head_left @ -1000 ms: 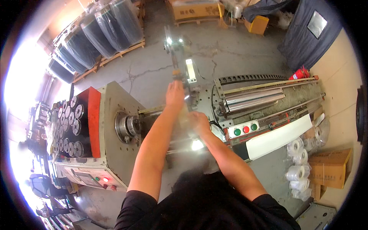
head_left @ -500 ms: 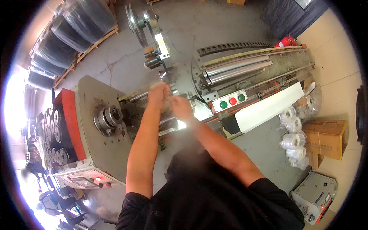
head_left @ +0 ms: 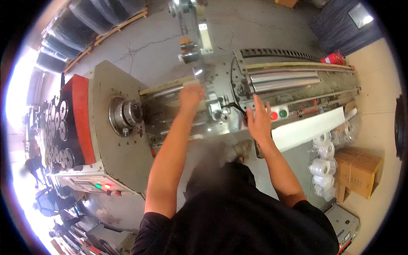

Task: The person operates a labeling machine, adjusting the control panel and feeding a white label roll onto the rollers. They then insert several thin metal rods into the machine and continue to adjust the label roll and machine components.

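Observation:
My left hand (head_left: 192, 95) is closed, fingers curled, over the machine's bed on the left side of the sliding carriage (head_left: 231, 87). What it grips, if anything, is hidden and slightly blurred. Just below the upright arm (head_left: 205, 38) with its guide rollers, the fist sits close to a small bright metal part. Fingers spread, my right hand (head_left: 260, 120) is open at the left end of the push-button box (head_left: 279, 113). It covers part of that box; a red and a green button show beside it. Between my hands is a metal clamp block (head_left: 217, 111) on the carriage.
At left stands the grey headstock (head_left: 112, 85) with its round chuck (head_left: 127, 114). A white sheet (head_left: 310, 129) slopes along the front right of the bed. Wrapped rolls (head_left: 322, 166) and a cardboard box (head_left: 358, 170) stand at right, a red fire extinguisher (head_left: 333, 58) behind.
My hands have come apart. The right has moved right to the button box and opened, while the left stays near the carriage's left side. The view has shifted.

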A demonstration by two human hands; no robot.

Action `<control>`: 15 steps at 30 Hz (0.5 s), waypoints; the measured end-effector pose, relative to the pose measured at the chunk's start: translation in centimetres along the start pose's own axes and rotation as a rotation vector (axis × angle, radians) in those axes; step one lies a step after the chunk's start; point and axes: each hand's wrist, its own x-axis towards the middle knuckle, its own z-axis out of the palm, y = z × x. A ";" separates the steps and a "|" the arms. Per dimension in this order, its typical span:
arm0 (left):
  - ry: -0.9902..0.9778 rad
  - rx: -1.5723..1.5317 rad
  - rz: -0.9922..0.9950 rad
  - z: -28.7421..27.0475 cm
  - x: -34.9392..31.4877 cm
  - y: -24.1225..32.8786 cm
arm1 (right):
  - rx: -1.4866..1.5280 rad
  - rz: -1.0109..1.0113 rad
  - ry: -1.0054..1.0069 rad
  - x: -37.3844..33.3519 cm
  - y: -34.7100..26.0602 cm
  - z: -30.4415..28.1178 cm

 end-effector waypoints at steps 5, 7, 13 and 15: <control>0.005 0.067 0.030 -0.1 -0.2 0.1 | 0.794 0.349 -0.290 14.6 -5.7 11.9; -0.015 0.134 0.058 1.0 -0.5 0.6 | 0.417 0.289 -0.315 19.8 -5.5 17.8; 0.122 0.859 0.392 -0.7 -1.4 3.6 | 0.459 0.422 -0.322 21.6 -6.9 22.2; 0.432 1.029 0.814 -0.5 -1.0 3.9 | 0.483 0.370 -0.245 20.8 -5.7 22.9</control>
